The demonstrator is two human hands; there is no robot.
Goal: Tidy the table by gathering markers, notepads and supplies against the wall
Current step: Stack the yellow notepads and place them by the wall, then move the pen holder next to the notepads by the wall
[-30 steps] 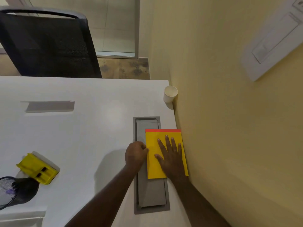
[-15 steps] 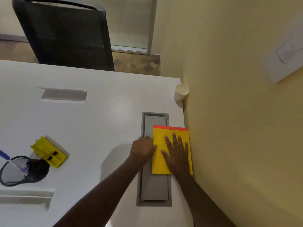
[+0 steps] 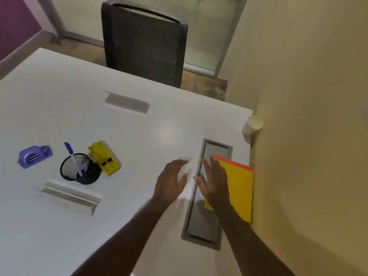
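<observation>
— Where the white table meets the wall, we see the yellow notepad lying flush along that edge, a paper cup beyond it.

— We see bare tabletop left of the grey cable tray. Our left hand and right hand hover spread, holding nothing.

text: none legible | labels: none | numbers: none | signs: none
</observation>
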